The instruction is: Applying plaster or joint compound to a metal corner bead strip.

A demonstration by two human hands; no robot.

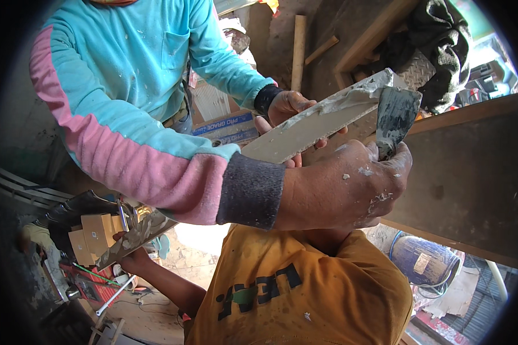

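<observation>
My left hand [134, 260] grips the near-left end of a long narrow board [288, 138], which is smeared with grey putty there. A co-worker's sleeve hides its middle, so I cannot see it run unbroken. My bare right forearm [327, 239] shows briefly; my right hand is hidden behind the co-worker's fist. Fingertips show under the board's near edge, but I cannot tell whose. The co-worker's right hand [351, 184] holds a putty knife [397, 118], its blade by the far-right end, where pale putty [357, 92] is heaped. The co-worker's left hand [288, 108] is at the board's far edge.
The co-worker, in a turquoise and pink top [126, 63], faces me closely. A large brown panel [460, 178] stands at right, with a blue drum [426, 261] below it. Cardboard boxes [98, 233] and a red crate-like thing [95, 284] are at left.
</observation>
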